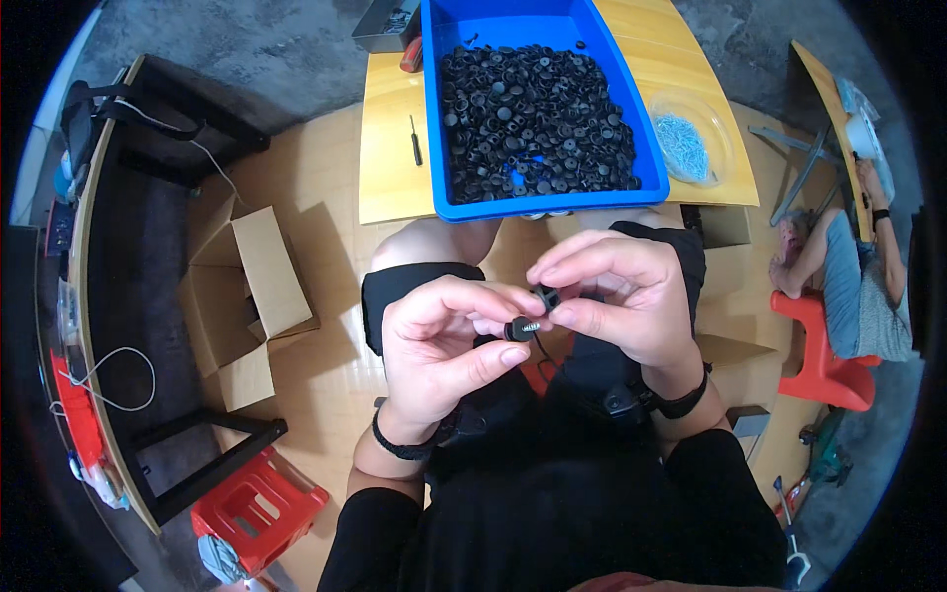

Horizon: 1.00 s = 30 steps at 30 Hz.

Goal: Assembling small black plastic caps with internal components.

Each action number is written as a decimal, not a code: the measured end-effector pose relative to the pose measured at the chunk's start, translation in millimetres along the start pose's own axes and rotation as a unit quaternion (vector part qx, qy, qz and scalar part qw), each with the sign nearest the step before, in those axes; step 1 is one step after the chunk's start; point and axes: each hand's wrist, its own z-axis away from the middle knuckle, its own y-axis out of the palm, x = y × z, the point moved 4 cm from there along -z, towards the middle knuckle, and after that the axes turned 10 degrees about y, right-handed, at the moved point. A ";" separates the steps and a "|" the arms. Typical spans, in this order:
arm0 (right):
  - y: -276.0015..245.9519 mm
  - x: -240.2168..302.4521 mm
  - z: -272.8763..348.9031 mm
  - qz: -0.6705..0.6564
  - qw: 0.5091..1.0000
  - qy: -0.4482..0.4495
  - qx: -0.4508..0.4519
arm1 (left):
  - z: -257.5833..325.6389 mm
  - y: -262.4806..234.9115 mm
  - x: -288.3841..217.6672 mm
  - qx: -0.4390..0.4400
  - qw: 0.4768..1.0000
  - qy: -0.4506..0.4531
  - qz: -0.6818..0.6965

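Note:
Over my lap, my left hand (439, 331) pinches a small black round plastic part (515, 332) between thumb and fingers. A short silvery spring (531, 327) shows at that part's right side. My right hand (631, 296) grips another small black plastic part (546, 297) just above and to the right, and the two pieces are close together. Whether they touch, I cannot tell. Beyond my hands, a blue tub (552, 208) on the table holds a heap of small black plastic parts (533, 123). A clear round dish (725, 148) with many tiny pale springs (681, 146) stands right of it.
A thin black screwdriver (415, 141) lies on the yellow table (390, 187), with a grey metal box (383, 37) behind. An open cardboard box (212, 306) and a red stool (258, 508) are at left. At right, another person (853, 286) sits on a red stool (824, 360).

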 end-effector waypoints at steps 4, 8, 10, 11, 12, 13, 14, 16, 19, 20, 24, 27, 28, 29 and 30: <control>-4.8 2.4 10.0 -0.024 0.999 0.012 -0.025 | 4.2 4.8 -2.8 -0.025 0.999 -0.008 -0.046; -4.3 14.2 13.6 -0.019 1.000 -0.006 -0.006 | 3.3 8.1 -13.2 -0.017 0.975 0.067 -0.211; -0.8 15.3 12.7 -0.012 1.000 -0.002 -0.006 | 1.6 11.0 -18.6 -0.009 0.961 0.093 -0.261; -0.5 15.2 12.3 0.008 1.000 -0.011 -0.006 | -0.1 13.4 -20.7 0.008 0.950 0.111 -0.292; -0.1 15.2 11.9 0.029 0.999 -0.020 -0.005 | -1.3 15.6 -22.5 0.025 0.937 0.128 -0.324; 0.3 14.7 11.2 0.029 0.999 -0.018 -0.005 | -2.3 16.1 -22.8 0.024 0.937 0.127 -0.323; 1.2 14.8 10.5 0.029 0.999 -0.020 -0.004 | -2.7 17.5 -24.1 0.031 0.931 0.138 -0.336; 2.5 15.2 9.4 0.030 0.999 -0.022 -0.003 | -3.1 17.5 -25.5 0.038 0.925 0.149 -0.348; 4.3 14.8 8.1 0.058 0.998 -0.026 -0.001 | -2.4 17.0 -27.0 0.050 0.915 0.162 -0.365; 4.8 14.7 7.8 0.061 0.998 -0.031 -0.004 | -2.3 17.3 -27.7 0.051 0.912 0.163 -0.373; 6.0 13.5 7.3 0.061 0.997 -0.034 -0.019 | -2.6 16.5 -27.5 0.051 0.910 0.165 -0.376; 7.1 15.3 6.5 0.103 0.993 -0.055 -0.011 | -0.5 16.5 -27.7 0.021 0.913 0.131 -0.385; 7.8 15.2 6.2 0.103 0.993 -0.054 -0.010 | -0.2 16.0 -27.1 0.020 0.913 0.131 -0.386; 7.9 15.1 6.5 0.105 0.993 -0.053 -0.014 | -0.3 15.6 -26.2 0.022 0.912 0.138 -0.385; 7.9 14.9 6.5 0.107 0.993 -0.051 -0.017 | -0.4 15.4 -25.9 0.023 0.912 0.146 -0.384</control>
